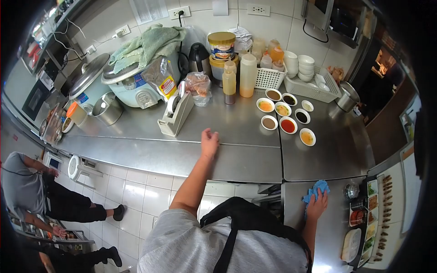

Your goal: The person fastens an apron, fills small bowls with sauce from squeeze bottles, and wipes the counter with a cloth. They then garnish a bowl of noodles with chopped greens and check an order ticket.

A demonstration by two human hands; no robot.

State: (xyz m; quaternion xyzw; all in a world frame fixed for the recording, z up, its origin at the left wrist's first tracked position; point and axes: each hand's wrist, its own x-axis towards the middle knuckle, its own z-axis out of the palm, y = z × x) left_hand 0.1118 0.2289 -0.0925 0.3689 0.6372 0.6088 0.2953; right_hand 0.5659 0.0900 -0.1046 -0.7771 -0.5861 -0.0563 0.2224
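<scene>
My left hand (210, 142) is over the front part of the steel counter (241, 159), fingers loosely bent and slightly apart, with nothing in them. Nearest to it is a beige tape dispenser (175, 117), a short way off to the left. On the lower steel surface at the right, my right hand (317, 207) grips a crumpled blue cloth (317, 187), its fingers pressed over the near part. Several small white bowls of sauce stand between and beyond my hands, among them a red sauce (287, 125) and an orange-yellow one (307, 137).
Squeeze bottles (247, 76), a plastic basket (314, 86) with stacked bowls and a metal pot (348, 96) line the back. Rice cookers (136, 86) stand at left. Garnish containers (372, 202) edge the right side. A person in grey (27, 186) stands at lower left.
</scene>
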